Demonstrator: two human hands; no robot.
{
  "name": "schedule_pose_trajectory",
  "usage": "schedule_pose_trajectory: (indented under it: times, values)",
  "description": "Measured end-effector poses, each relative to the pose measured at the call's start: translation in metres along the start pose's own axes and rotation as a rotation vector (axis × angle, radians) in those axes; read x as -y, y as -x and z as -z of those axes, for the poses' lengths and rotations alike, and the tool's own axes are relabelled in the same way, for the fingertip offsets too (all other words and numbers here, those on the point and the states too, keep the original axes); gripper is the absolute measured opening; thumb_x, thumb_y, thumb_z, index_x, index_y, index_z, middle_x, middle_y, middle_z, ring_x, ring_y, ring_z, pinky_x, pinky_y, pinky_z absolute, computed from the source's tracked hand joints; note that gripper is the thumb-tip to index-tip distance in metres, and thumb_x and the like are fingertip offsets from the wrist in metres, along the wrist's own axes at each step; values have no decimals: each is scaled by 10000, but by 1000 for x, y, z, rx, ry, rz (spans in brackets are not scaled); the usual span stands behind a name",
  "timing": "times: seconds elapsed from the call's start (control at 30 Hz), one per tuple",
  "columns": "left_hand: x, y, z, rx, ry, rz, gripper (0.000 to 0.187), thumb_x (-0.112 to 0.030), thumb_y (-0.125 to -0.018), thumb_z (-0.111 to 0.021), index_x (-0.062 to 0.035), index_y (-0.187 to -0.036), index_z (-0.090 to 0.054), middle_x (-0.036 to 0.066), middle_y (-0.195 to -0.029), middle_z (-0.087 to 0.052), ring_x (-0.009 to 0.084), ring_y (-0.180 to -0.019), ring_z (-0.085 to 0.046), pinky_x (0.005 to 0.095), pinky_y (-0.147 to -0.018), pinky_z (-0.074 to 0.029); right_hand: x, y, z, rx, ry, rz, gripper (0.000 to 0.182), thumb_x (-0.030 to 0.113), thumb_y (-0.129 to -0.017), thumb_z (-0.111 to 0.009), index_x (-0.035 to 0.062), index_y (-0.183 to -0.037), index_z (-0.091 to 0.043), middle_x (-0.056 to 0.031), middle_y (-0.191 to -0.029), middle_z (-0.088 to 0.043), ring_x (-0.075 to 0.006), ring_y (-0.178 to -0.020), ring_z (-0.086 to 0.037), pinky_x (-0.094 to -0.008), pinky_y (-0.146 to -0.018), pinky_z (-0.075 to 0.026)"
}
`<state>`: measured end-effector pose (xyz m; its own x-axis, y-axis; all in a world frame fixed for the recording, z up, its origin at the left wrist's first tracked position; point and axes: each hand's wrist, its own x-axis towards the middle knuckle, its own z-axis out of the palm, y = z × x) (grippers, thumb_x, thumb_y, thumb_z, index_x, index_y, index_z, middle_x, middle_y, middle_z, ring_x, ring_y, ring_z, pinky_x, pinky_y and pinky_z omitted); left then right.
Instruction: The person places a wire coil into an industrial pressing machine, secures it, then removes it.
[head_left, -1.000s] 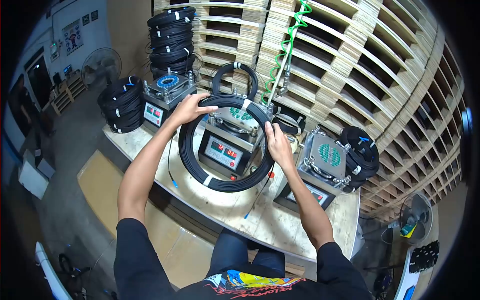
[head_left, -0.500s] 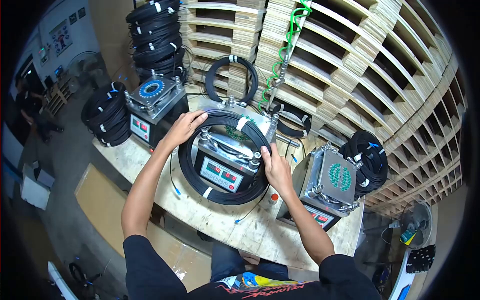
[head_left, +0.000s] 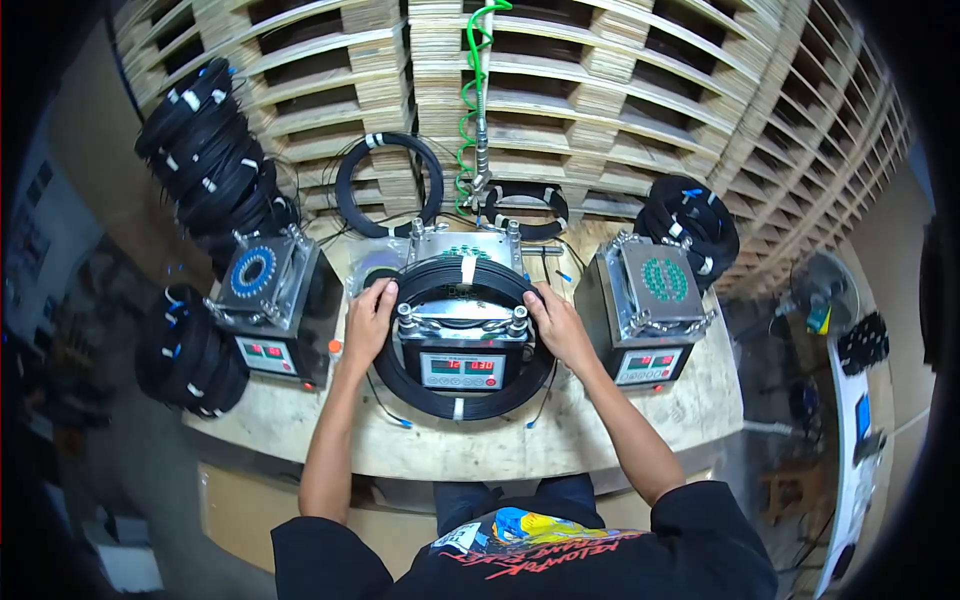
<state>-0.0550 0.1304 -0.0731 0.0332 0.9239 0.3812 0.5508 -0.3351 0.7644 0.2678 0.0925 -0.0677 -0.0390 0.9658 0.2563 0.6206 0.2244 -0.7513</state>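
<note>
A large black cable coil [head_left: 460, 408] with white ties is held upright or tilted in front of the middle machine [head_left: 462, 369], whose lit red display shows through the ring. My left hand [head_left: 371, 322] is closed round the coil's upper left side. At its upper right, my right hand [head_left: 559, 325] grips the same coil, thumb on the near face. Two loose cable ends with blue tips hang below it, one on each side.
Similar machines stand at left [head_left: 263, 300] and right [head_left: 652, 300]. Stacked black coils [head_left: 215, 160] rise at the back left, with more [head_left: 690, 225] at the back right. Wooden pallets [head_left: 590, 90] line the back. A green spiral hose [head_left: 468, 95] hangs centrally.
The view has turned to the right and levelled. Both hands still hold the coil, which now sits more evenly before the middle machine, and my left hand has shifted lower on its side.
</note>
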Motion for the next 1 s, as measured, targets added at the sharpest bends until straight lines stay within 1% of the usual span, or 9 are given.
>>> schedule_pose_trajectory:
  times: [0.23,0.57,0.6,0.67,0.8,0.87,0.9,0.93,1.0]
  values:
    - [-6,-6,18,114,-54,-73,410,-387,-1014,-503,-11,-1093,-647,276,-926,-652,466,-904,-614,486,-767,-479,6,6,-1,-29,-137,-110,480,456,-1009,-492,1,-1108,-607,-244,-974,-671,-388,-964,-652,-415,-847,-478]
    - [-1,-4,18,146,-87,-118,428,-412,-1021,-490,-11,-1041,-638,306,-814,-608,512,-830,-584,504,-685,-459,-10,1,1,-20,-101,-68,644,585,-939,-546,-20,-1139,-639,-264,-1072,-675,-398,-1054,-637,-435,-903,-477]
    - [1,-3,17,122,-76,-132,429,-414,-1022,-488,-12,-1033,-638,309,-817,-602,513,-832,-580,509,-683,-454,-28,-6,-5,-32,-54,-59,604,544,-962,-542,-17,-1165,-643,-206,-1028,-684,-288,-965,-647,-375,-882,-472]
    - [5,3,15,107,-115,-113,445,-413,-1021,-492,4,-1036,-645,301,-827,-628,509,-825,-595,508,-705,-465,-28,-9,-1,-35,-17,20,592,533,-951,-571,-10,-1176,-644,-201,-1007,-684,-270,-944,-648,-370,-861,-480]
    - [22,28,14,-153,-79,-378,362,-294,-1009,-547,47,-1069,-653,256,-912,-684,426,-877,-655,456,-792,-492,-9,12,11,-212,-58,82,453,402,-956,-613,-12,-1134,-665,-199,-961,-705,-295,-916,-684,-390,-803,-510]
    - [25,51,22,-185,-87,-272,276,-211,-995,-574,44,-1077,-641,231,-866,-656,410,-849,-640,437,-795,-489,-29,24,14,-204,-51,56,405,355,-960,-611,-20,-1099,-673,-170,-878,-699,-247,-824,-677,-367,-736,-510]
    - [36,58,24,-175,-114,-263,219,-176,-993,-580,34,-1036,-627,170,-793,-625,316,-729,-641,392,-704,-499,-36,31,17,-201,-52,22,359,309,-965,-610,-29,-1064,-682,-141,-795,-693,-200,-731,-670,-344,-670,-509]
    - [41,68,26,-179,-119,-269,219,-176,-993,-580,34,-1036,-627,170,-793,-625,316,-729,-641,392,-704,-499,-37,40,21,-205,-56,28,359,309,-965,-610,-29,-1064,-682,-141,-795,-693,-200,-731,-670,-344,-670,-509]
    - [50,87,32,13,94,147,221,-204,-1020,-547,5,-985,-607,109,-815,-639,193,-671,-636,329,-607,-498,-35,59,26,-31,-317,-127,320,270,-976,-590,-34,-962,-687,-73,-671,-656,-111,-581,-600,-272,-557,-474]
